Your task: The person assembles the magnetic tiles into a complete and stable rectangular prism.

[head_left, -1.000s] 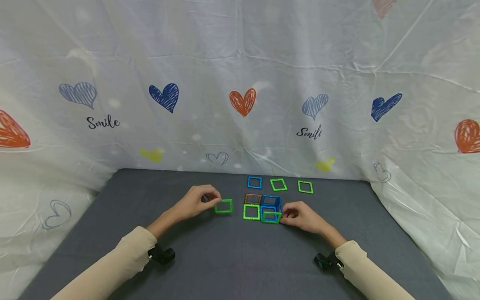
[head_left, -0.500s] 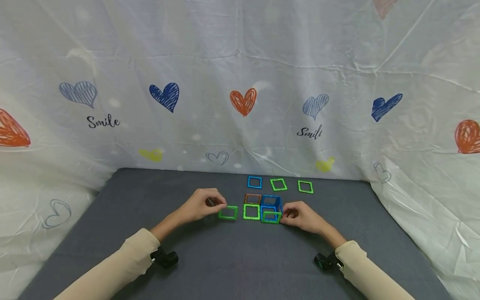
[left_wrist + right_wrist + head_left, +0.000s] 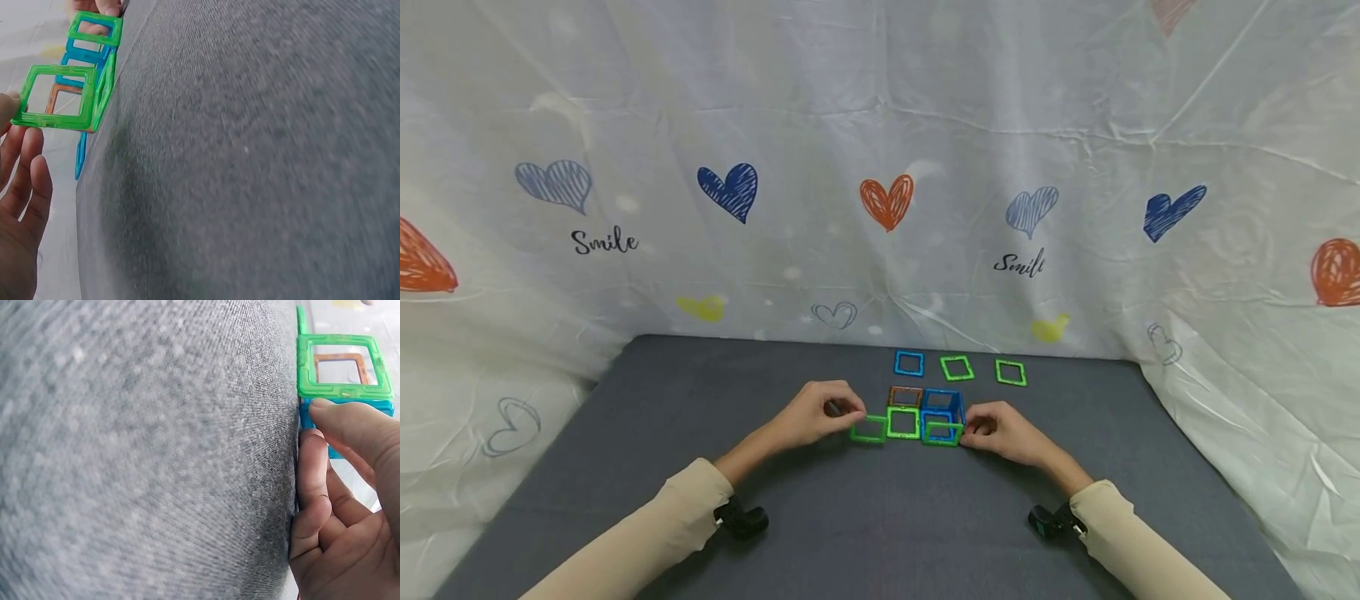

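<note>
Square plastic-frame panels on a dark grey cloth-covered bench [image 3: 880,525], judged partway through assembly. Done: on the right, a flat blue panel [image 3: 937,411] bordered by an upright blue far panel [image 3: 942,392], a blue right-hand panel [image 3: 961,408] and an upright green near panel [image 3: 942,442]; on the left, a flat green panel [image 3: 903,436] before an orange-brown panel [image 3: 906,388] that appears upright. Left, by this reading: near and left sides of the left half, with spare panels lying at the far side — a loose blue panel [image 3: 910,353], a loose green panel [image 3: 959,378] and a second loose green panel [image 3: 1011,383]. The translucent, glossy green square frame [image 3: 56,120], hollow-centred, is just left of the flat green panel; whether they touch cannot be told. The left hand [image 3: 820,412] pinches its left edge; the right hand [image 3: 1007,433] — well apart — pinches the blue right-hand panel at the near corner.
</note>
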